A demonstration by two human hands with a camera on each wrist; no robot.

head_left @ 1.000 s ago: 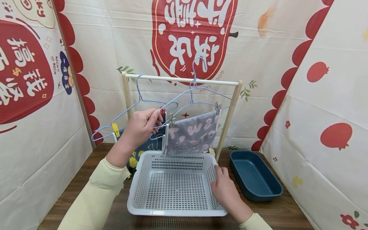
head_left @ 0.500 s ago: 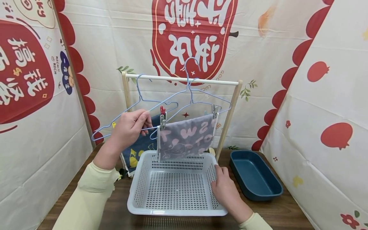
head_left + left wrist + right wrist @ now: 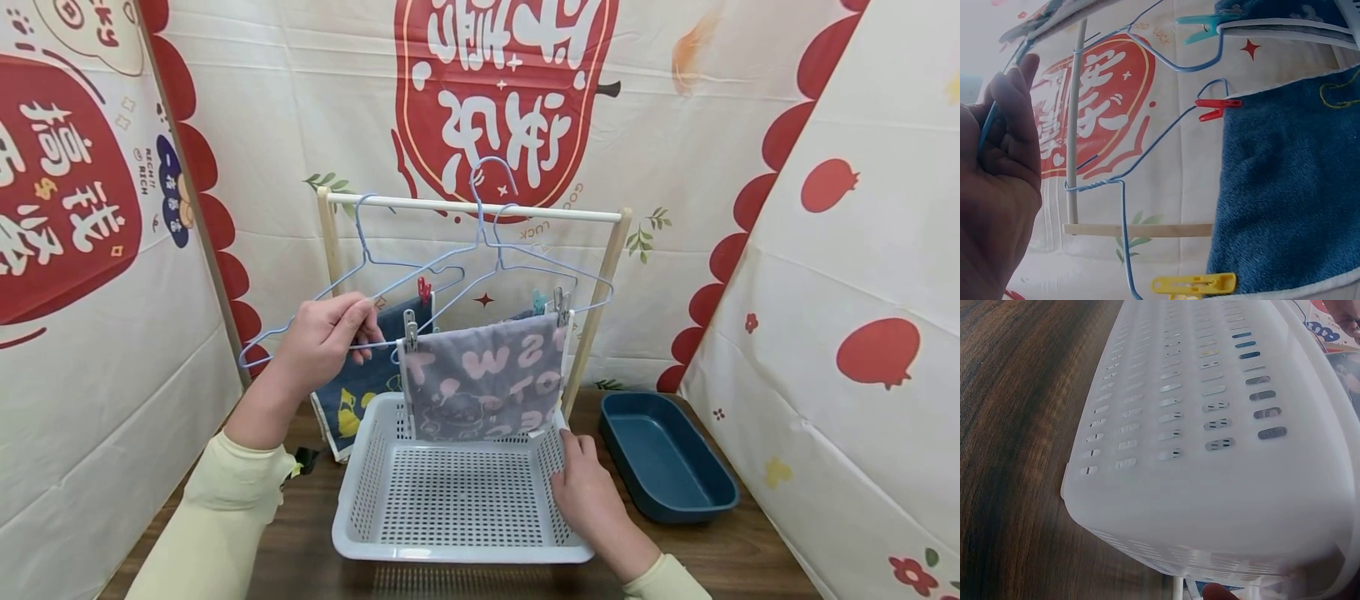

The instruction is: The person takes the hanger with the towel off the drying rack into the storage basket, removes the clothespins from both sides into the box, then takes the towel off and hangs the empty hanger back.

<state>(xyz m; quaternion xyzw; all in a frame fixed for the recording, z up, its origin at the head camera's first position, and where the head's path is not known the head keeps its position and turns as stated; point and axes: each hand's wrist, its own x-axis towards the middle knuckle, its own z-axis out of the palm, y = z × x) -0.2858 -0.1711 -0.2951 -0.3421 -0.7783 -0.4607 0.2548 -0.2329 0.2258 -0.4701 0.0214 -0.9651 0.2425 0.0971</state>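
Note:
My left hand (image 3: pixel 318 342) pinches the left end of a blue wire hanger (image 3: pixel 477 200), held in front of the rack. From its lower bar hangs a grey towel (image 3: pixel 487 379) with pink letters, fixed by grey clips (image 3: pixel 410 329) at both top corners. The towel's lower edge overlaps the back of a white perforated basket (image 3: pixel 465 553). On the basket's right rim, my right hand (image 3: pixel 592 492) keeps its grip. In the left wrist view, my left hand (image 3: pixel 1000 169) has its fingers curled round the hanger wire; the right wrist view shows mostly the basket's outer wall (image 3: pixel 1147 506).
Behind stands a wooden rack with a white rod (image 3: pixel 420 202). Two more blue hangers hang there; a dark blue towel (image 3: pixel 1285 181) on one has a red clip (image 3: pixel 1216 105) and a yellow clip (image 3: pixel 1194 284). A teal clip (image 3: pixel 539 302) shows behind. A dark teal tray (image 3: pixel 667 467) sits at right.
My left hand has moved left and slightly down, bringing the hanger and grey towel left and lower, over the basket's back edge. My right hand and the basket have stayed put.

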